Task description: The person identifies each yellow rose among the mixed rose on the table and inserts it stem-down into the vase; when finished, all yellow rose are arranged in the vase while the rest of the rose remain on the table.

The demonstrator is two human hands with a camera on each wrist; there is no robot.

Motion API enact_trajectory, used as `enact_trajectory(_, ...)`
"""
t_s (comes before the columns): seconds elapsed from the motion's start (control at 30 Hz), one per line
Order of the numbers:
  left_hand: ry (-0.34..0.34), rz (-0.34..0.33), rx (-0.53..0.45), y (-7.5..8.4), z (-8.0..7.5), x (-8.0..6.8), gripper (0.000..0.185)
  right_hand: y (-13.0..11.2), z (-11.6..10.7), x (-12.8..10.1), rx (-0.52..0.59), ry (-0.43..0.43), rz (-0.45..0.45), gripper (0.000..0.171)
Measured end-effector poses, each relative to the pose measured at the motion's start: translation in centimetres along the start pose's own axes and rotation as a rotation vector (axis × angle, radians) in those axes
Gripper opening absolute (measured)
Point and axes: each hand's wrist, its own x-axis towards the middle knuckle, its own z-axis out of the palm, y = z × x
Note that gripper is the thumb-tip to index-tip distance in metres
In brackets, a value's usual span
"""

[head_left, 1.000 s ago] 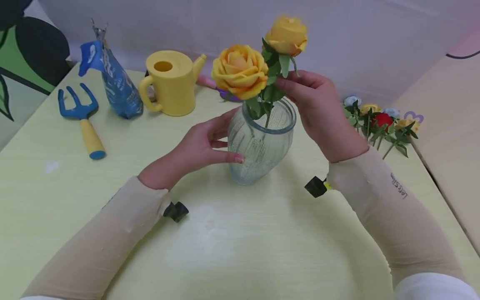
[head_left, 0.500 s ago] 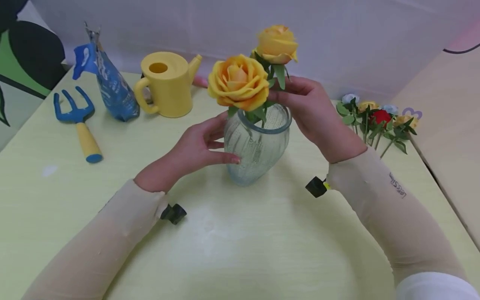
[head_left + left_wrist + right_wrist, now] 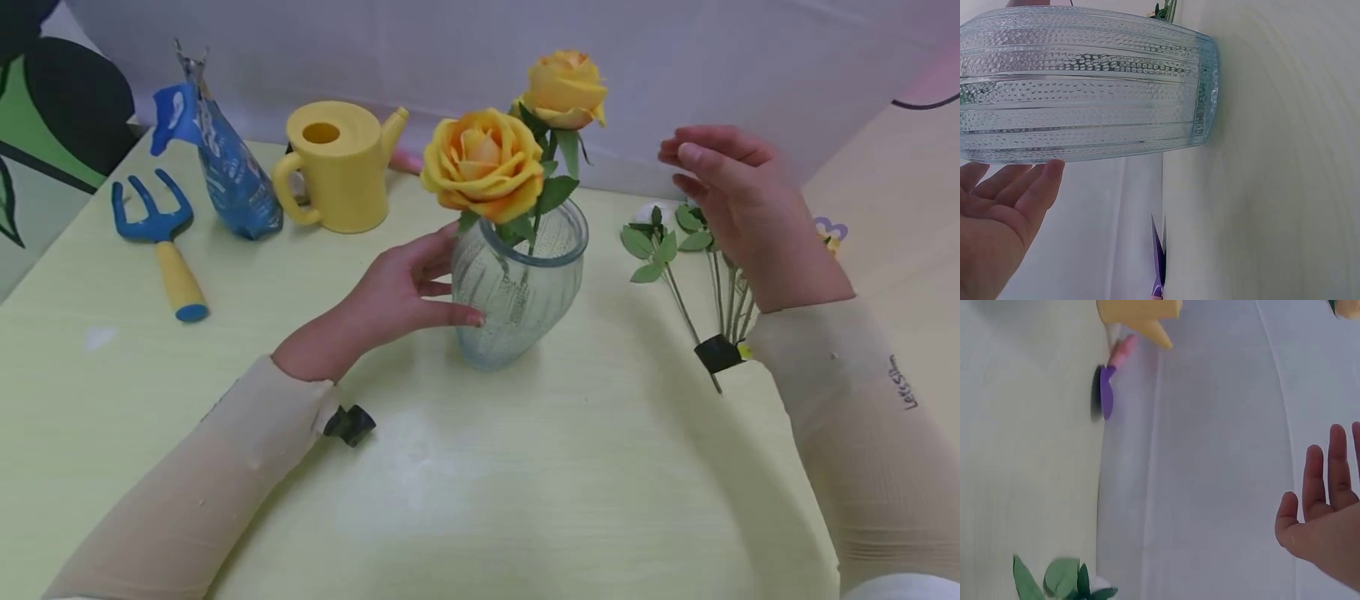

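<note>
Two roses in vase, watering can behind-left, loose flowers right, on table

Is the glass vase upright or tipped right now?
Upright. The vase stands on its base on the table, mouth up, two yellow roses rising from it; the left hand touches its side.

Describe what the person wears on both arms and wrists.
Both forearms are covered by thin beige sleeves, left sleeve and right sleeve. The right one bears small dark lettering near the wrist. A small black device sits under each wrist. White cloth shows at the right elbow. Both hands are bare.
</note>
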Motion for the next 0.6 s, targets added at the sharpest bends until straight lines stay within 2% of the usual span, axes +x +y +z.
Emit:
enact_trajectory(0.23, 0.004, -0.012, 0.001, 0.0, -0.2, 0.1, 0.085, -1.8, -5.1, 0.5, 0.025, 0.227, 0.089, 0.025)
enact_trajectory(0.43, 0.004, -0.016, 0.000, -0.1, -0.1, 0.1, 0.085, -1.6, -8.9, 0.5, -0.010, 0.395, 0.203, 0.037)
enact_trajectory(0.6, 0.004, -0.017, -0.001, -0.1, -0.1, 0.1, 0.086, -0.9, -11.7, 0.6, -0.026, 0.515, 0.282, 0.036)
